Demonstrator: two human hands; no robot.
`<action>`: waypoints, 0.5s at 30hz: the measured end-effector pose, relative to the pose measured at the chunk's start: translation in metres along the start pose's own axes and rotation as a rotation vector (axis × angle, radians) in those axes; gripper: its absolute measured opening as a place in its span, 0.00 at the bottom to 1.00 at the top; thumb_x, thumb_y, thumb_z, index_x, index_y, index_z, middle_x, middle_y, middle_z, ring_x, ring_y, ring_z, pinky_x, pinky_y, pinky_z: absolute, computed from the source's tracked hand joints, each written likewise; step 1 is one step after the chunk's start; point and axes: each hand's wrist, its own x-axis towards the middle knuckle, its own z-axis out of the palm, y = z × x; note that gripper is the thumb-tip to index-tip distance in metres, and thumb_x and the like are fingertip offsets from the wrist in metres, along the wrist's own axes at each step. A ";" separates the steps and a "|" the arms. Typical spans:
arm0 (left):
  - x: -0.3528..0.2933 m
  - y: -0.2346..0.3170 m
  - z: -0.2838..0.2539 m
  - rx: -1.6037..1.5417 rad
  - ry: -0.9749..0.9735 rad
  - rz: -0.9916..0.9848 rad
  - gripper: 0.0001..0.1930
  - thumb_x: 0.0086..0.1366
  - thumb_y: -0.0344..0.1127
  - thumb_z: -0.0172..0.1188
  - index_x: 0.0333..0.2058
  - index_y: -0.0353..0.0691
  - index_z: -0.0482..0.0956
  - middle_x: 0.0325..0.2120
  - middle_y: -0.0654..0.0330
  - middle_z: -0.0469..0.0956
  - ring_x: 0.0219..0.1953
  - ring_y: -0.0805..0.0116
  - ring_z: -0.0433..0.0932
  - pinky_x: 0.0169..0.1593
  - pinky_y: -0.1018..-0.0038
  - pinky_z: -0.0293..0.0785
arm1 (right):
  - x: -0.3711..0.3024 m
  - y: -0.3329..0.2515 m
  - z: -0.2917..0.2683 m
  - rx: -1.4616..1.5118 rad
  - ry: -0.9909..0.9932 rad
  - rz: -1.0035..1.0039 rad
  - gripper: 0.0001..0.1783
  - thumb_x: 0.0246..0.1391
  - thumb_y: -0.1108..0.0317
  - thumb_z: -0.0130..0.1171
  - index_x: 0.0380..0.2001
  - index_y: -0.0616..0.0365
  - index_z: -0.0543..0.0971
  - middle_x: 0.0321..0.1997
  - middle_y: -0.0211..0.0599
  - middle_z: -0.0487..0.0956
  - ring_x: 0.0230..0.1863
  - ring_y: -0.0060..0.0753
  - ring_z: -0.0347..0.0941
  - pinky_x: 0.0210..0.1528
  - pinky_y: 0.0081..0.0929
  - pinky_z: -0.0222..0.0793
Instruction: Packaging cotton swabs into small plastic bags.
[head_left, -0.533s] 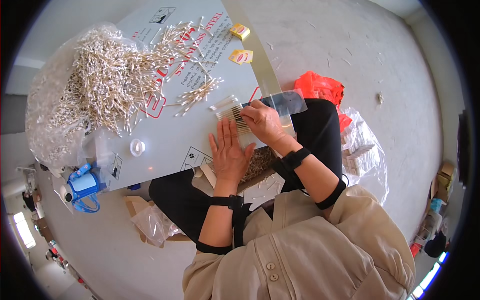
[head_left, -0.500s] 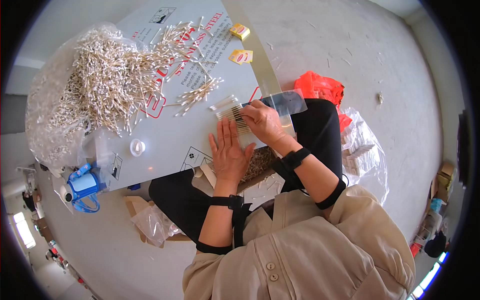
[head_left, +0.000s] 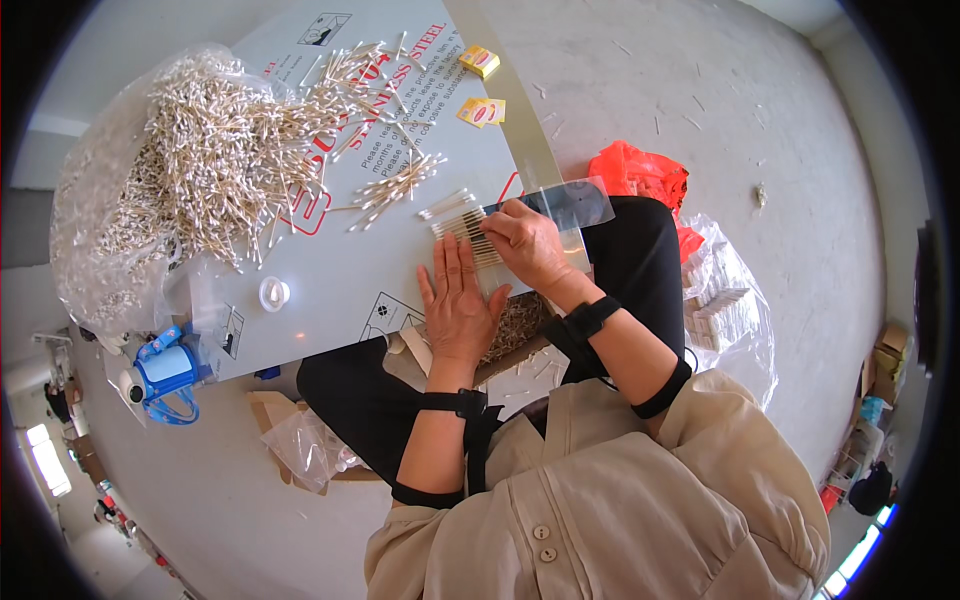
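Observation:
My left hand lies flat, fingers together, on the grey board just below a neat row of cotton swabs. My right hand covers the right end of that row and touches a clear plastic sleeve that lies beside it. A small loose bunch of swabs lies just beyond, toward the big pile of swabs spilling from a clear bag at the upper left.
Two small yellow packets lie on the board's far part. A white cap sits near its front edge. A blue tape dispenser stands at the left. A red bag and a clear bag of packed boxes lie on the floor at my right.

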 end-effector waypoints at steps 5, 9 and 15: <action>-0.001 -0.001 0.002 0.009 0.009 0.005 0.43 0.63 0.54 0.58 0.68 0.35 0.52 0.71 0.50 0.49 0.73 0.53 0.46 0.71 0.49 0.38 | 0.006 -0.005 -0.001 -0.053 -0.070 0.020 0.03 0.49 0.70 0.61 0.28 0.55 0.80 0.30 0.38 0.76 0.33 0.47 0.76 0.34 0.40 0.72; -0.002 -0.002 0.003 0.008 0.048 0.026 0.43 0.63 0.53 0.58 0.68 0.35 0.52 0.70 0.50 0.50 0.73 0.53 0.46 0.71 0.49 0.38 | 0.012 -0.007 -0.001 -0.086 -0.154 0.076 0.03 0.49 0.70 0.57 0.24 0.56 0.77 0.30 0.40 0.76 0.36 0.48 0.77 0.37 0.42 0.73; -0.002 -0.002 0.002 -0.007 0.031 0.017 0.43 0.63 0.53 0.59 0.68 0.34 0.52 0.70 0.49 0.50 0.73 0.52 0.46 0.71 0.49 0.39 | 0.014 -0.005 0.001 -0.137 -0.184 0.013 0.03 0.49 0.71 0.55 0.25 0.58 0.76 0.31 0.42 0.77 0.37 0.48 0.77 0.39 0.41 0.73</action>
